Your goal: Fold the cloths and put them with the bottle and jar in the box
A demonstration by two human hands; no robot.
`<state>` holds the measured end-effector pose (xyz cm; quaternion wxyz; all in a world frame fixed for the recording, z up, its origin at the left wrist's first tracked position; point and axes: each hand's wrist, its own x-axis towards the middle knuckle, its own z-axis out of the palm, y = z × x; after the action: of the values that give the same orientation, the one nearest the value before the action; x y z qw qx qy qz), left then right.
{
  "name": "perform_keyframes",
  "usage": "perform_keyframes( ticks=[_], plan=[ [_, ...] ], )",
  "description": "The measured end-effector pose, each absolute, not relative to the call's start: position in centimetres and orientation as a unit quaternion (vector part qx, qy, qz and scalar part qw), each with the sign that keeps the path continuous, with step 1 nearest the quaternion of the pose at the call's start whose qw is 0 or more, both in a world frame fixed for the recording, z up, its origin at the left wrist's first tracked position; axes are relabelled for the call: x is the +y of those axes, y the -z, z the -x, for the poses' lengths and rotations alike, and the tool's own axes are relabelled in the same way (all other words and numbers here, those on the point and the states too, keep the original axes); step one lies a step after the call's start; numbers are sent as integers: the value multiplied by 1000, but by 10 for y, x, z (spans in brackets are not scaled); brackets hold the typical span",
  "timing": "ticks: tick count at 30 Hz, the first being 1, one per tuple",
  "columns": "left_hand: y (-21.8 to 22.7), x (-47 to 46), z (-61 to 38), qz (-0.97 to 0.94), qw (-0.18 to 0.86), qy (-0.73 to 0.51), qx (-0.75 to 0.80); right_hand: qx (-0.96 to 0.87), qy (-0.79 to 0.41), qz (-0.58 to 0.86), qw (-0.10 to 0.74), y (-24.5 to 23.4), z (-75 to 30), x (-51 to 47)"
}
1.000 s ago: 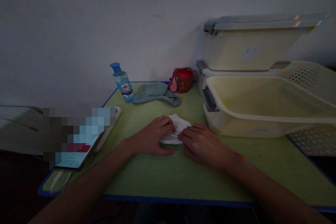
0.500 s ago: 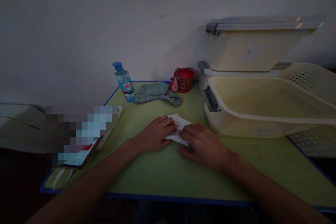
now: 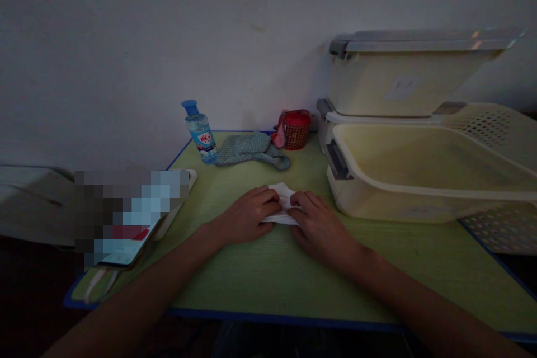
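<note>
A small white cloth point(image 3: 283, 207), bunched with creases, lies on the green table in front of me. My left hand point(image 3: 249, 215) has its fingers curled over the left side of it, thumb low against the edge. From the right, my right hand point(image 3: 321, 229) grips the other side with bent fingertips. Much of the cloth is hidden under both hands, and its exact kind does not show. Beyond the hands lies a folded grey-blue knit cloth point(image 3: 251, 150).
A blue-capped bottle point(image 3: 203, 137) and a red woven basket point(image 3: 297, 130) stand at the back. Cream bins point(image 3: 386, 201) with grey handles take up the right side, one stacked behind. A phone point(image 3: 121, 254), partly pixelated, leans at the left. The table point(image 3: 268, 285) has a blue edge.
My right hand has shifted slightly up, its fingers drawing closer together over the white cloth. My left hand stays almost where it was.
</note>
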<state>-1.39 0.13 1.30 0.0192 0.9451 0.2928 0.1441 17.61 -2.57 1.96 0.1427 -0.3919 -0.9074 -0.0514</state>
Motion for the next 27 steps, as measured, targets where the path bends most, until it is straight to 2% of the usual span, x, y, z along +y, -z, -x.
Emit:
perform_keyframes(
  ticks=[8,12,20,27],
  plan=[
    [-15,3,16,-945,31,-156,285,-911,8,394,124,-23,-177,-22],
    [-22,2,14,-937,94,-149,300,-907,-29,404,115,-26,-179,-22],
    [-29,1,16,-903,200,-165,343,-887,-188,404,123,-37,-187,-17],
    [-28,5,15,-858,287,-185,384,-883,-225,392,125,-42,-189,-15]
  ],
)
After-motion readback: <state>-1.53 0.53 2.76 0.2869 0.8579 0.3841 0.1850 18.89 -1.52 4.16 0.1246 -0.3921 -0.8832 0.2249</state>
